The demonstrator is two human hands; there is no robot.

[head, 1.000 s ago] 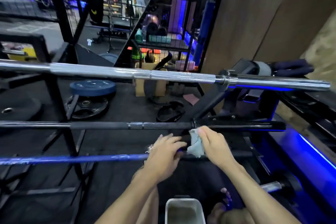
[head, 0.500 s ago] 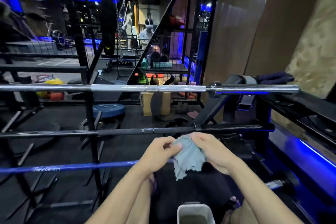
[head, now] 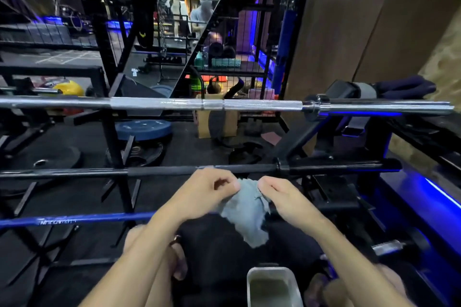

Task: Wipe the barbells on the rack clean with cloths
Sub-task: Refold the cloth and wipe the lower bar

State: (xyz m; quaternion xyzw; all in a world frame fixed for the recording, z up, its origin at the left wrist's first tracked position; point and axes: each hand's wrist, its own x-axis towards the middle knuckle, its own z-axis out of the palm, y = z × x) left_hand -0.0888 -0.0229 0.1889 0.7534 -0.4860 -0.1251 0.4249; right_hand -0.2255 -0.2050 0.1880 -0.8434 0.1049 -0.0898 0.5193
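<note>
Three barbells lie across the rack: a silver barbell (head: 174, 103) at the top, a black barbell (head: 154, 171) in the middle, and a blue barbell (head: 74, 219) lowest, partly hidden behind my arms. A pale blue-grey cloth (head: 245, 212) hangs between my hands, just below the black bar. My left hand (head: 202, 194) pinches its upper left edge. My right hand (head: 282, 197) pinches its upper right edge. The cloth touches no bar.
A white tub (head: 272, 284) of cloudy liquid sits on the floor by my knees. Weight plates (head: 143, 127) lie on the floor behind the black rack upright (head: 114, 137). A blue-lit ledge (head: 424, 197) runs along the right. People stand far back.
My hands lifted the cloth off the lower bar and spread it open between them. The view rose, then dipped slightly.
</note>
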